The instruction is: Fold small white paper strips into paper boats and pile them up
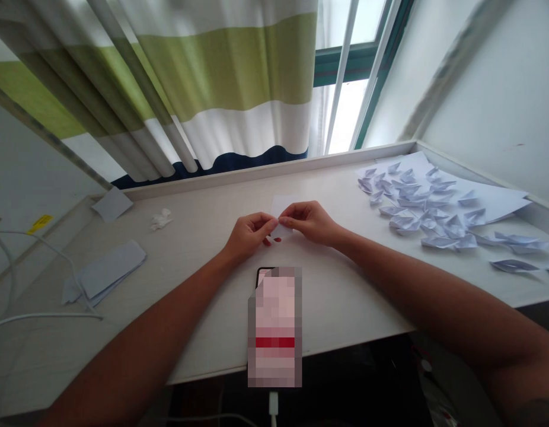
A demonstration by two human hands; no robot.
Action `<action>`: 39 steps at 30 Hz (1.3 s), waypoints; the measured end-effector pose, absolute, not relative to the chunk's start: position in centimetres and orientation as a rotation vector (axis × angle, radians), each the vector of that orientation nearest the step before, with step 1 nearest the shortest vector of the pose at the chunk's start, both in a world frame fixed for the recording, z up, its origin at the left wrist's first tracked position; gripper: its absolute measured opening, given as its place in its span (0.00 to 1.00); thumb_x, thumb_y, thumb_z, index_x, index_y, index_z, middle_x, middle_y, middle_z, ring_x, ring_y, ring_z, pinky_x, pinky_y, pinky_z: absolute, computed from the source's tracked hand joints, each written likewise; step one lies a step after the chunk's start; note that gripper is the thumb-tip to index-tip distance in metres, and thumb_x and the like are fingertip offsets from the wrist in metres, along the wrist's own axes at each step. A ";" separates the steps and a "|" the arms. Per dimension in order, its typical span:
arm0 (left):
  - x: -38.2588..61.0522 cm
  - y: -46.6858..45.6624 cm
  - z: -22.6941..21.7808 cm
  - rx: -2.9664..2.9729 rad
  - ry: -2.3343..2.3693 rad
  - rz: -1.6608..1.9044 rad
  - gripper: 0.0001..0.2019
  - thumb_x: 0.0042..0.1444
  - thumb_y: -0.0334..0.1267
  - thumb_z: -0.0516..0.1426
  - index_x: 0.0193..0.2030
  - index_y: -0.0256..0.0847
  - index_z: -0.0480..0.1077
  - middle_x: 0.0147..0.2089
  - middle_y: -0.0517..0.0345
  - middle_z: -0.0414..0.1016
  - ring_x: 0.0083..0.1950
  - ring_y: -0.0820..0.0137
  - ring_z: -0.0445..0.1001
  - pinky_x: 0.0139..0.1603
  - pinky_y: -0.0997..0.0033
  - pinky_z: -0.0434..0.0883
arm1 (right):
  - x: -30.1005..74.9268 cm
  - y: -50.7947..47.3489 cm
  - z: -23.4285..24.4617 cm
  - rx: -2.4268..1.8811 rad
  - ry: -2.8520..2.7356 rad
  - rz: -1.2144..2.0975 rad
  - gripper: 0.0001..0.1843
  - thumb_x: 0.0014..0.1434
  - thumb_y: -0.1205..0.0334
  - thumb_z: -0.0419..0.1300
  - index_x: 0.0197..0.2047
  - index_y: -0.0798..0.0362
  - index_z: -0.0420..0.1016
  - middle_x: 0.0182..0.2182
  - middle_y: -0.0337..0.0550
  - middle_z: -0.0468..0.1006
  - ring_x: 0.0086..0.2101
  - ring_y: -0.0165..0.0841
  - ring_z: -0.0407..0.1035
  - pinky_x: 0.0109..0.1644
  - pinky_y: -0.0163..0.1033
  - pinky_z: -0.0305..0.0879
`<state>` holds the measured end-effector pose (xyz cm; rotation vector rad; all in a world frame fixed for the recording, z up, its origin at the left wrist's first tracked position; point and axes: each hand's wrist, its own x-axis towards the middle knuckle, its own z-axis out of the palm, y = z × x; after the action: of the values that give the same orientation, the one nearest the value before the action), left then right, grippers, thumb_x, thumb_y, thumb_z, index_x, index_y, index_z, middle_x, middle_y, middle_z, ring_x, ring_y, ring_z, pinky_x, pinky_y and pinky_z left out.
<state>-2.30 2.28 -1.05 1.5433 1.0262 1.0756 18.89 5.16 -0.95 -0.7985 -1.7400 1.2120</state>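
White paper [282,230] pinched by left hand [253,232] and right hand [309,222], over pale surface [337,299]; folded paper shapes [405,223] clustered at right, blurred phone [275,308] nearer.

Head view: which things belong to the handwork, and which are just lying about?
Seems to belong:
small paper, pinched by left hand and right hand
folded paper pieces
paper stack

Apparently just lying about:
crumpled wad
white cable
phone (screen blurred, so unsure)

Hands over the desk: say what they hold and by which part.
A small piece of white paper, pinched near its upper edge in view by the left hand and right hand together; the exact grip is partly hidden.
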 end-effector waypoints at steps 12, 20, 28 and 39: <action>-2.4 1.7 -0.1 1.652 1.082 1.155 0.20 0.58 0.56 0.70 0.36 0.38 0.80 0.30 0.51 0.84 0.31 0.65 0.82 0.33 0.67 0.77 | 18.6 4.7 -0.7 -0.793 -1.800 1.183 0.29 0.63 0.35 0.69 0.28 0.54 0.80 0.25 0.45 0.82 0.28 0.34 0.75 0.34 0.39 0.69; -2.4 2.1 -0.2 1.422 0.974 1.174 0.22 0.55 0.56 0.72 0.38 0.37 0.81 0.33 0.51 0.85 0.32 0.64 0.85 0.29 0.71 0.76 | 18.7 5.0 -1.1 -0.667 -1.692 1.318 0.24 0.64 0.40 0.71 0.49 0.53 0.85 0.37 0.43 0.85 0.36 0.34 0.80 0.42 0.42 0.80; -2.8 2.8 -0.7 1.190 0.932 1.167 0.25 0.49 0.57 0.75 0.42 0.37 0.83 0.37 0.50 0.87 0.38 0.59 0.87 0.33 0.68 0.79 | 18.9 5.1 -1.2 -0.597 -1.671 1.430 0.28 0.61 0.46 0.76 0.59 0.48 0.83 0.49 0.46 0.86 0.43 0.38 0.84 0.43 0.42 0.81; -1.9 1.9 -0.5 1.415 0.889 1.138 0.20 0.55 0.55 0.72 0.43 0.40 0.88 0.38 0.50 0.87 0.39 0.64 0.83 0.31 0.71 0.75 | 18.2 4.6 -1.2 -0.688 -1.654 1.340 0.25 0.59 0.43 0.77 0.51 0.51 0.84 0.36 0.41 0.86 0.35 0.33 0.79 0.43 0.42 0.79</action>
<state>-1.91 1.93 -0.55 1.4145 0.8886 1.1379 18.20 4.59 -1.18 -0.6885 -1.6541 1.3399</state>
